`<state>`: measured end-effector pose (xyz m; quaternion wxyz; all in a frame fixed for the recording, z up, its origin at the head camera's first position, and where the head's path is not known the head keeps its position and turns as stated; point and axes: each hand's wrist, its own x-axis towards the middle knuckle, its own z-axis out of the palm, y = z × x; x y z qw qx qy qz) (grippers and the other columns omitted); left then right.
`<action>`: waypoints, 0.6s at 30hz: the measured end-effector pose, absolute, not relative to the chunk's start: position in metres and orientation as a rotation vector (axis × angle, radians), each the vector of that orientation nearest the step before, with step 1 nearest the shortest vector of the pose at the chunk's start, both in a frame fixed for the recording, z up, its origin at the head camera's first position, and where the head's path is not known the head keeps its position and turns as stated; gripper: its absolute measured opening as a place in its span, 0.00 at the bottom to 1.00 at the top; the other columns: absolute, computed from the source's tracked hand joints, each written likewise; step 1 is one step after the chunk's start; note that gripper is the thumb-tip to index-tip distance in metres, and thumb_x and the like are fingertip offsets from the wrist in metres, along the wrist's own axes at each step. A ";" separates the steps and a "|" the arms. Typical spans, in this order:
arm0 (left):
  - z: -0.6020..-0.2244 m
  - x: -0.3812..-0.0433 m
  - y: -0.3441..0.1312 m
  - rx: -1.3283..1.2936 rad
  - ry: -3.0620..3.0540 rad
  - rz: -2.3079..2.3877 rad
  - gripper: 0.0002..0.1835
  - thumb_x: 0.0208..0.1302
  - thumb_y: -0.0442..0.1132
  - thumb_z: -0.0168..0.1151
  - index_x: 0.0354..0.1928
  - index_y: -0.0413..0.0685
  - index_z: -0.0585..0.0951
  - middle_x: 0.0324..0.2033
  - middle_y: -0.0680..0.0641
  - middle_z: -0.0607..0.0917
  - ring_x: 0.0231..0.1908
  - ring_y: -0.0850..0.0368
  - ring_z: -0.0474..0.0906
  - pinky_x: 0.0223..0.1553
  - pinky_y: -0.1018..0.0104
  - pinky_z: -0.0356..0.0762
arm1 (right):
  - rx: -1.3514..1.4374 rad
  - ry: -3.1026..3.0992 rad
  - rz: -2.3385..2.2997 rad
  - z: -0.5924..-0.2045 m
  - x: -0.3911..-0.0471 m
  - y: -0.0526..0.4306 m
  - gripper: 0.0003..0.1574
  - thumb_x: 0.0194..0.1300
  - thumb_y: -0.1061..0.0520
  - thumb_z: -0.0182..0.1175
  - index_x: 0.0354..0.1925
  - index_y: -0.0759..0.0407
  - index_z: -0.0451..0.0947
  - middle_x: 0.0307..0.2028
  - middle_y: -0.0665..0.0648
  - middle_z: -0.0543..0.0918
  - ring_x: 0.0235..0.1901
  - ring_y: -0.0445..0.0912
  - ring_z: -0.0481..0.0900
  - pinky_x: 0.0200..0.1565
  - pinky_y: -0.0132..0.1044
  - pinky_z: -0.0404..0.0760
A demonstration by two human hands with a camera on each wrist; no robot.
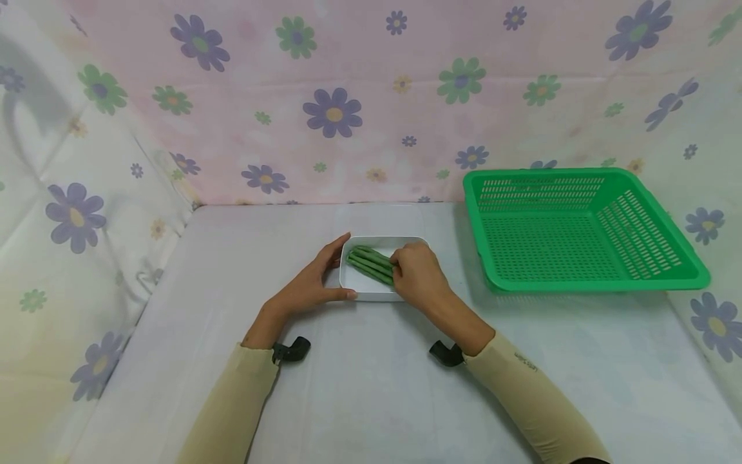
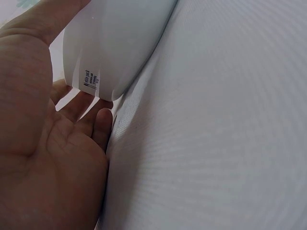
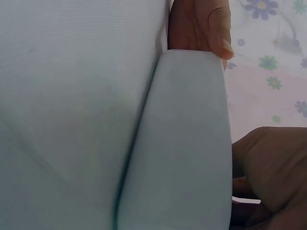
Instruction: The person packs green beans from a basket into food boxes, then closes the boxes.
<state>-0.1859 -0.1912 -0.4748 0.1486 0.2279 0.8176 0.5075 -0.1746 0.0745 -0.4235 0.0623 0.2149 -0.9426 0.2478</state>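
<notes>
A small white rectangular container (image 1: 377, 297) stands on the table, with a bundle of green beans (image 1: 369, 263) lying inside. My left hand (image 1: 307, 283) holds the container's left end, thumb at the front corner and fingers toward the back. The left wrist view shows small printed text on the container's end wall (image 2: 115, 43). My right hand (image 1: 422, 274) reaches over the right side and grips the beans' right ends, which its curled fingers hide. In the right wrist view the container's long wall (image 3: 177, 143) covers the beans.
A green plastic basket (image 1: 493, 280) with slotted sides stands at the table's back right. Flowered cloth (image 1: 359, 64) hangs behind the table and along both sides. White cloth (image 1: 371, 386) covers the tabletop.
</notes>
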 end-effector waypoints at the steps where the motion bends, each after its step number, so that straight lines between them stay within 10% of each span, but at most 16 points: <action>1: -0.475 -0.186 -0.191 0.656 2.350 1.460 0.63 0.60 0.46 0.83 0.87 0.68 0.47 0.82 0.52 0.58 0.77 0.48 0.62 0.78 0.42 0.57 | 0.639 -2.855 0.749 -0.423 -0.174 0.075 0.12 0.63 0.74 0.63 0.35 0.65 0.92 0.32 0.59 0.89 0.34 0.50 0.84 0.39 0.42 0.86; 18: -0.474 -0.186 -0.191 0.674 2.343 1.483 0.64 0.59 0.43 0.83 0.87 0.64 0.47 0.81 0.50 0.60 0.77 0.46 0.64 0.78 0.43 0.57 | 0.514 -2.538 1.100 -0.433 -0.199 0.100 0.15 0.77 0.67 0.55 0.52 0.70 0.86 0.49 0.65 0.86 0.49 0.58 0.83 0.51 0.51 0.84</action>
